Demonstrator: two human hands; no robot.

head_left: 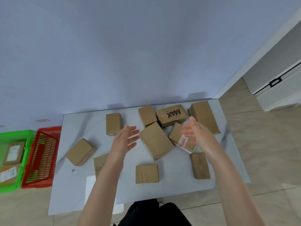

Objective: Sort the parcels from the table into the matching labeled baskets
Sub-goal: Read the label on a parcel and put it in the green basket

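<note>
10 parcels (pixel 156 141) lie unsorted on the desk (pixel 175 178); 2 sit in the green basket (pixel 16 132). Left hand (pixel 123 141) and right hand (pixel 197 132): fingers (pixel 132 130) apart, empty.

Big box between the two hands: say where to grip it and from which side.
Probably best to take the big box by its two long sides, from above, with the left hand and right hand flanking it; it lies flat, top face bare.

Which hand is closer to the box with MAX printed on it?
Right. The right hand hovers open just right of the MAX box, nearer the person; the left hand is farther off to its left.
</note>
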